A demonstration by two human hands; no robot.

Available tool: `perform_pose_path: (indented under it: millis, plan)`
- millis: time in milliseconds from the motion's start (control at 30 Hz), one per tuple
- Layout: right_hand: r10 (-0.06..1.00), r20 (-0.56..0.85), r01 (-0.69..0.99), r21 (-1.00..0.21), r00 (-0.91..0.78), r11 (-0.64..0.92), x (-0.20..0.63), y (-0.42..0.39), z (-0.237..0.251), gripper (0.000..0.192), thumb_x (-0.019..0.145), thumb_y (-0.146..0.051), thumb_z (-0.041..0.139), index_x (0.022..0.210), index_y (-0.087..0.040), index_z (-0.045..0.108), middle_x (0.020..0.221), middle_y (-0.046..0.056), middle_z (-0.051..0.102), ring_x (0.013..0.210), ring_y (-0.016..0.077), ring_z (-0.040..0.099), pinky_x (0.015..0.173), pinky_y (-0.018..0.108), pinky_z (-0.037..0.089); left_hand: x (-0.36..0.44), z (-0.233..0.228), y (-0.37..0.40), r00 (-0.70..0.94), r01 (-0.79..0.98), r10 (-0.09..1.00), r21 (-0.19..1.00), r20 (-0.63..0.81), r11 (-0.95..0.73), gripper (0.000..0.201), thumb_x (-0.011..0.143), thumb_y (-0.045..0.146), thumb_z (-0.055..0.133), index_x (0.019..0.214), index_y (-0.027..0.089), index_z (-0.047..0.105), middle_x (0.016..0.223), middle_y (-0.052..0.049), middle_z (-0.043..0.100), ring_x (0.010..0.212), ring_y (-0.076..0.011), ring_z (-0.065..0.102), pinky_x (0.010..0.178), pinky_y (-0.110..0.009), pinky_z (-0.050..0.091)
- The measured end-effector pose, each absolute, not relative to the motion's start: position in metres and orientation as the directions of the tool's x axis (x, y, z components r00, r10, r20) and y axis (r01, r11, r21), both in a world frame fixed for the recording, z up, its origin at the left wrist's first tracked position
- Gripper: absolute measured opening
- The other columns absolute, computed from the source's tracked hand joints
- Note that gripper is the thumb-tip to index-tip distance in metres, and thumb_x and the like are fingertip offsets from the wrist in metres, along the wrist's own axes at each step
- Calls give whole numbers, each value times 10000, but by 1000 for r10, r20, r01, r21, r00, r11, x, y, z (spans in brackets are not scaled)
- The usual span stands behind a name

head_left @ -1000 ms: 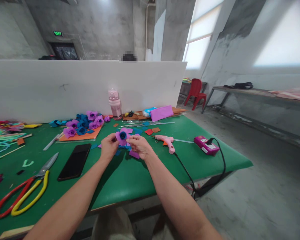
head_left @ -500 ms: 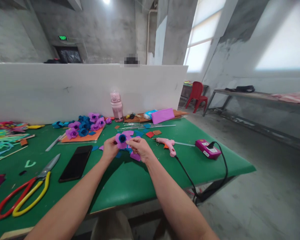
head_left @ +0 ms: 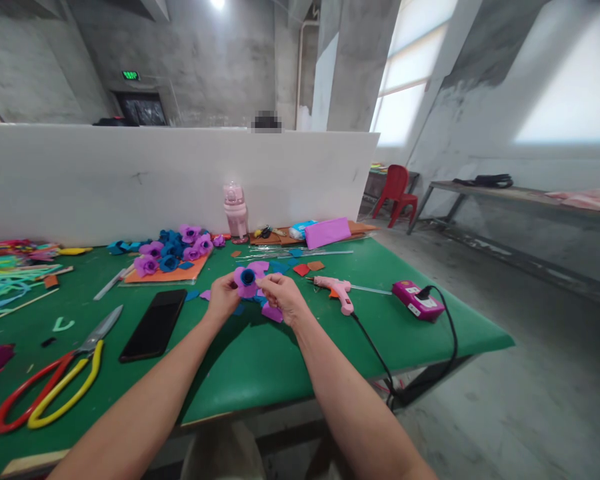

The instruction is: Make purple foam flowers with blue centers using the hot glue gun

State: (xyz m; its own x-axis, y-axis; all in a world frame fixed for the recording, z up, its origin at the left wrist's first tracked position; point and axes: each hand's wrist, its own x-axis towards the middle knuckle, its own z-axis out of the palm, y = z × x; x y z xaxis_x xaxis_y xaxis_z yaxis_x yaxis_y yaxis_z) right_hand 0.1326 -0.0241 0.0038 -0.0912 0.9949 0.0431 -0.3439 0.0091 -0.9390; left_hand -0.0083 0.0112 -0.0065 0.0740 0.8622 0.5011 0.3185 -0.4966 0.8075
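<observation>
Between my hands, above the green table [head_left: 240, 380], is a craft flower [head_left: 246, 285] with purple petals and a dark blue rolled centre. My left hand [head_left: 223, 295] is closed on its left edge. With thumb and fingers pinched, my right hand [head_left: 282, 293] grips the flower's right side by a petal. Loose purple petals [head_left: 271, 312] and blue pieces [head_left: 279, 267] lie under and around my hands. A pink glue gun [head_left: 336, 290] rests to the right of my right hand, a clear glue stick in its back end.
Left of my hands lie a black phone [head_left: 153, 325] and large scissors [head_left: 75, 373]. Finished purple and blue flowers [head_left: 170, 252] sit on an orange sheet. A pink bottle [head_left: 237, 213] stands against the white partition [head_left: 180, 173]. A magenta power box [head_left: 417, 300] with a cable is at right.
The view has shifted slightly. My hands still hold the flower in nearly the same spot, its face turned a little; nothing was let go.
</observation>
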Motion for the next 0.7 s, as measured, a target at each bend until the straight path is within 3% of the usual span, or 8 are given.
perform_pose_path:
  millis: [233, 400, 533, 700]
  plan:
    - [998, 20, -365, -931, -55, -1, 135, -23, 6, 286, 592, -385, 671, 525, -146, 529, 381, -80, 371, 315, 11, 240, 328, 178, 132, -10, -7, 12, 75, 351, 864, 797, 498, -490, 127, 584, 260, 629, 547, 140, 611, 496, 46, 547, 493, -90, 465, 489, -190, 388]
    - [995, -27, -370, -929, 94, 10, 136, -14, -2, 262, 628, -392, 609, 549, -154, 534, 416, -76, 377, 340, 28, 262, 336, 179, 167, -11, -6, 11, 56, 317, 885, 833, 461, -454, 117, 580, 245, 627, 578, 128, 630, 507, 32, 576, 501, -98, 486, 484, -189, 399]
    - [945, 224, -59, -968, 238, 245, 132, -7, -13, 139, 666, -302, 559, 679, -168, 595, 568, -32, 533, 460, 72, 402, 439, 195, 334, -12, -5, 11, 37, 254, 913, 880, 407, -402, 166, 586, 266, 650, 658, 118, 665, 605, -4, 634, 540, -119, 521, 497, -210, 421]
    - [828, 550, 361, -797, 104, 484, 126, -8, -20, 221, 694, -193, 538, 891, -201, 637, 854, 18, 635, 601, 109, 504, 634, 246, 431, -13, -6, 11, 36, 230, 937, 909, 348, -347, 167, 590, 265, 670, 676, 122, 679, 566, -4, 600, 526, -114, 489, 479, -211, 406]
